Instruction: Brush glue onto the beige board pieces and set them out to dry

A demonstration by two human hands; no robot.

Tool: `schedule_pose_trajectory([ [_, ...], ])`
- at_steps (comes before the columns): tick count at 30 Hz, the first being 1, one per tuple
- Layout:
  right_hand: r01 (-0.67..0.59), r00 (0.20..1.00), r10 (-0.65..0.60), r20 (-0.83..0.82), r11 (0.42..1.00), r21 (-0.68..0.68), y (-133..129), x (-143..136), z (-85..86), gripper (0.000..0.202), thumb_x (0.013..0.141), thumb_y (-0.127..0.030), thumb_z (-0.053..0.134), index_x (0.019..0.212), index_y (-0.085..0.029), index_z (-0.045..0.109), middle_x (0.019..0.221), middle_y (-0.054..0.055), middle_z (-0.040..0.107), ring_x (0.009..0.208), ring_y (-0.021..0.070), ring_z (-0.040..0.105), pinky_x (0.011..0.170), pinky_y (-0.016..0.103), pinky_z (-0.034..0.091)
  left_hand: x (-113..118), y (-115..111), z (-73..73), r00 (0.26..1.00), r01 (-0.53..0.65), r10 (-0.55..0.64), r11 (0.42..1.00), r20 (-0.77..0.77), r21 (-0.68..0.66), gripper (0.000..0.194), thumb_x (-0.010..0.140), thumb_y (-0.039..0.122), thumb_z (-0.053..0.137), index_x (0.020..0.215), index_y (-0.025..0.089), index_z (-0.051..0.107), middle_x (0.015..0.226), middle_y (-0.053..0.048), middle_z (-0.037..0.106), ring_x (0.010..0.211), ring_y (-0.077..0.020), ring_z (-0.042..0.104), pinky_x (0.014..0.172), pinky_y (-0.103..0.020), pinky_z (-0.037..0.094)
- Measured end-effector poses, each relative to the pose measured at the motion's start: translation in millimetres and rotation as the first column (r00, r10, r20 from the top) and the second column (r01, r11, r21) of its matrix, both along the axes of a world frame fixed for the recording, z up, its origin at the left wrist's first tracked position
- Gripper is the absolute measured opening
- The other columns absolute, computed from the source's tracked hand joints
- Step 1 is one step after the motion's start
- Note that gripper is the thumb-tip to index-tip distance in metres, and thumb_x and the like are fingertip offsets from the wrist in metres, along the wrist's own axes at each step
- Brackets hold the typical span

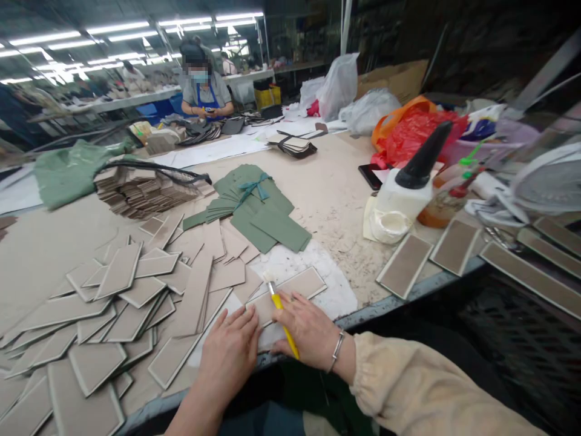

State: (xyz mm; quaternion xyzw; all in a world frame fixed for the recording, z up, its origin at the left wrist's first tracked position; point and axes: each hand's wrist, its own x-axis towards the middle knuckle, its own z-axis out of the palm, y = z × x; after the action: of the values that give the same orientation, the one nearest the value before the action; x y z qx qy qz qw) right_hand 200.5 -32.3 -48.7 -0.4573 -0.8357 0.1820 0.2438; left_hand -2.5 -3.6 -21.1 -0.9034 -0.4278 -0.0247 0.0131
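A beige panel with a pale edge (305,282) lies on white paper (333,284) at the table's front edge. My left hand (231,345) rests on the panel's left end, fingers stretched out flat. In my right hand (311,333) is a brush with a yellow handle (276,301), gripped between thumb and fingers. The brush tip points away from me over the paper, and my right fingertips also touch the panel. Left of my hands spreads a loose heap of beige panels with pale edges (122,269). Plain beige strips (195,293) lie next to my left hand.
Tied green pieces (275,215) and a bundled beige stack (145,188) lie farther back. At right stand a white bottle with a black nozzle (408,188), a phone (370,177) and a red plastic bag (417,136). Across the table is a person in a blue apron (205,97).
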Motion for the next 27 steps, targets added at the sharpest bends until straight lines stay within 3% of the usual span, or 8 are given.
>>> schedule_pose_trajectory([
  [6, 0.165, 0.986, -0.165, 0.014, 0.986, -0.009, 3, 37, -2.7, 0.05, 0.078, -0.05, 0.067, 0.111, -0.016, 0.053, 0.127, 0.02, 0.056, 0.134, 0.0292, 0.037, 0.11, 0.051, 0.029, -7, 9, -6.1, 0.994, -0.02, 0.019, 1.0, 0.104, 0.01, 0.03, 0.091, 0.036, 0.045, 0.09, 0.023, 0.072, 0.109, -0.006, 0.072, 0.098, -0.026, 0.067, 0.095, -0.049, 0.048],
  [9, 0.243, 0.97, -0.243, -0.006, 0.97, 0.008, 4, 47, -2.2, 0.049, 0.078, -0.052, 0.067, 0.11, -0.017, 0.054, 0.126, 0.017, 0.056, 0.133, 0.0281, 0.039, 0.109, 0.048, 0.032, -9, 22, -13.2, 0.982, -0.044, 0.045, 0.999, 0.186, -0.009, 0.033, 0.088, 0.044, 0.045, 0.082, 0.024, 0.071, 0.098, -0.006, 0.073, 0.088, -0.0256, 0.068, 0.085, -0.045, 0.054],
  [15, 0.285, 0.959, -0.285, -0.002, 0.958, 0.041, 10, 46, -0.1, 0.046, 0.081, -0.053, 0.063, 0.109, -0.017, 0.055, 0.112, 0.014, 0.062, 0.12, 0.0273, 0.05, 0.103, 0.044, 0.038, -5, 47, -23.2, 0.946, -0.095, 0.119, 0.991, 0.303, -0.092, 0.043, 0.077, 0.05, 0.049, 0.103, 0.021, 0.067, 0.106, -0.01, 0.069, 0.094, -0.0269, 0.067, 0.084, -0.042, 0.054],
  [17, 0.274, 0.961, -0.275, 0.006, 0.96, 0.056, 12, 47, -0.7, 0.046, 0.082, -0.053, 0.061, 0.11, -0.017, 0.055, 0.108, 0.013, 0.063, 0.116, 0.0264, 0.052, 0.1, 0.044, 0.04, -1, 54, -22.8, 0.941, -0.114, 0.157, 0.982, 0.301, -0.153, 0.044, 0.074, 0.052, 0.052, 0.101, 0.021, 0.067, 0.105, -0.01, 0.069, 0.092, -0.0277, 0.067, 0.085, -0.043, 0.054],
  [20, 0.269, 0.962, -0.271, 0.022, 0.961, 0.06, 15, 49, -1.0, 0.043, 0.083, -0.052, 0.06, 0.11, -0.019, 0.054, 0.108, 0.012, 0.063, 0.115, 0.0254, 0.053, 0.098, 0.042, 0.042, 8, 62, -15.5, 0.938, -0.147, 0.232, 0.939, 0.257, -0.311, 0.041, 0.068, 0.053, 0.057, 0.091, 0.021, 0.068, 0.096, -0.009, 0.071, 0.089, -0.0284, 0.068, 0.083, -0.042, 0.053],
  [24, 0.249, 0.968, -0.25, 0.005, 0.966, 0.064, 18, 55, 5.4, 0.036, 0.082, -0.044, 0.063, 0.106, -0.019, 0.054, 0.104, 0.01, 0.063, 0.11, 0.0239, 0.055, 0.095, 0.039, 0.044, 23, 63, -3.7, 0.944, -0.192, 0.301, 0.839, 0.139, -0.51, 0.04, 0.064, 0.055, 0.063, 0.083, 0.021, 0.066, 0.071, -0.002, 0.068, 0.071, -0.0252, 0.066, 0.066, -0.034, 0.053],
  [27, 0.294, 0.953, -0.284, -0.106, 0.951, 0.097, 21, 62, 14.0, 0.029, 0.083, -0.039, 0.063, 0.102, -0.019, 0.053, 0.106, 0.011, 0.062, 0.109, 0.0223, 0.054, 0.093, 0.035, 0.045, 26, 57, -5.0, 0.918, -0.15, 0.342, 0.769, 0.202, -0.622, 0.044, 0.065, 0.063, 0.062, 0.076, 0.021, 0.066, 0.069, 0.0, 0.066, 0.069, -0.0229, 0.063, 0.062, -0.029, 0.05],
])
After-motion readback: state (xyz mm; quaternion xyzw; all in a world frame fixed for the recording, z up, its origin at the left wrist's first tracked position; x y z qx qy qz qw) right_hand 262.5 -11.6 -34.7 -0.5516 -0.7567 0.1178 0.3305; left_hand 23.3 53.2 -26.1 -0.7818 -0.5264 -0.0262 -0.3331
